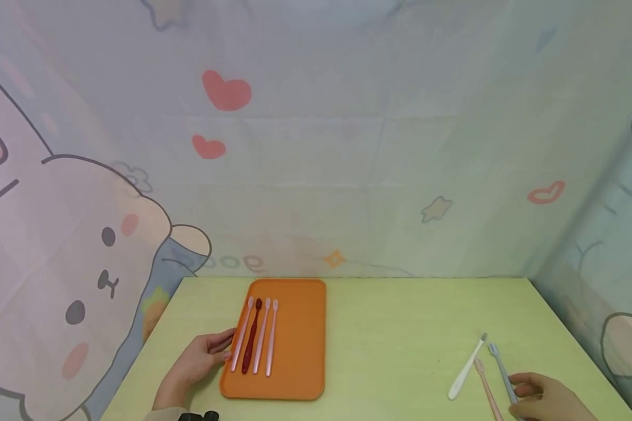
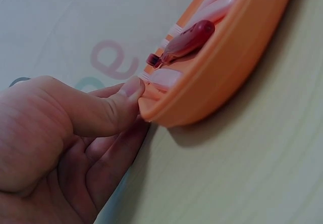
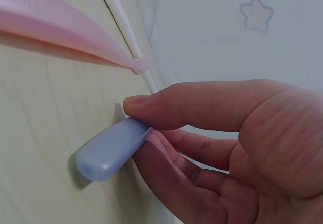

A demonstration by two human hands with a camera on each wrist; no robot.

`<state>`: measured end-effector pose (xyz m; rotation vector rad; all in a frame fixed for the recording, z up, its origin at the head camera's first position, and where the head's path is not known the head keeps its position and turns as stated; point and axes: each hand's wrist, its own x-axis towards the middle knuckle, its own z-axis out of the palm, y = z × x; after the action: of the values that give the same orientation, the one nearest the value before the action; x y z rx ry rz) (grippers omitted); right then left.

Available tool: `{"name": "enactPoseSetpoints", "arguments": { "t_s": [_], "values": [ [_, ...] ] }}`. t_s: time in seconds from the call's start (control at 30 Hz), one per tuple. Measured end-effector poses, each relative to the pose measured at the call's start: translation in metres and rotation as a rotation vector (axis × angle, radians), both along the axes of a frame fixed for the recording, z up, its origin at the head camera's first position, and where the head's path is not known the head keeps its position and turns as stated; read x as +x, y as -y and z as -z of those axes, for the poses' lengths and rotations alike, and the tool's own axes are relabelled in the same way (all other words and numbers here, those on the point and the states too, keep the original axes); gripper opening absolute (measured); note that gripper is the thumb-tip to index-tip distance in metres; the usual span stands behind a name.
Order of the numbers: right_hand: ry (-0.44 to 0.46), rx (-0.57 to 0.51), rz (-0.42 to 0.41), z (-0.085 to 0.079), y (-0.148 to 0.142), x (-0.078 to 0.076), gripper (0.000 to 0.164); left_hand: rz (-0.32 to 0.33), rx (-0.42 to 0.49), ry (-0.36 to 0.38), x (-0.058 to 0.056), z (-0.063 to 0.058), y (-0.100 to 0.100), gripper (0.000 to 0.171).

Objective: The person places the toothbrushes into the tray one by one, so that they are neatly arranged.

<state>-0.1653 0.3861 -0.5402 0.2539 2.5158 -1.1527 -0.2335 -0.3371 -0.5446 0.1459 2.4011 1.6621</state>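
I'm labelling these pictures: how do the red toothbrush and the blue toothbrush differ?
The red toothbrush lies on the orange tray; the blue toothbrush is off it. The right hand pinches the blue toothbrush; no hand holds the red toothbrush. Both have long handles.

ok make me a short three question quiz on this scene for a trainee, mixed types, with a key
1. Which does the right hand pinch?
a) the white toothbrush
b) the peach toothbrush
c) the blue-grey toothbrush

2. True or false: the left hand holds the edge of the orange tray.

3. Fill the gap: on the tray, one dark red toothbrush lies among ___ pink toothbrushes.

Key: 1. c; 2. true; 3. three
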Motion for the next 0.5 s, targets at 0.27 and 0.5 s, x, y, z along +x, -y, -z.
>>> {"name": "enactPoseSetpoints", "arguments": {
  "t_s": [0.27,0.5],
  "values": [
    [0.031,-0.027,0.017,0.0035,-0.0036,-0.0006,0.07,-0.001,0.001,0.003,0.0033,-0.0003,-0.0012,0.055],
    [0.038,-0.052,0.041,0.0052,-0.0061,-0.0041,0.071,-0.004,-0.011,-0.017,0.0013,-0.0015,-0.0018,0.055]
  ]
}}
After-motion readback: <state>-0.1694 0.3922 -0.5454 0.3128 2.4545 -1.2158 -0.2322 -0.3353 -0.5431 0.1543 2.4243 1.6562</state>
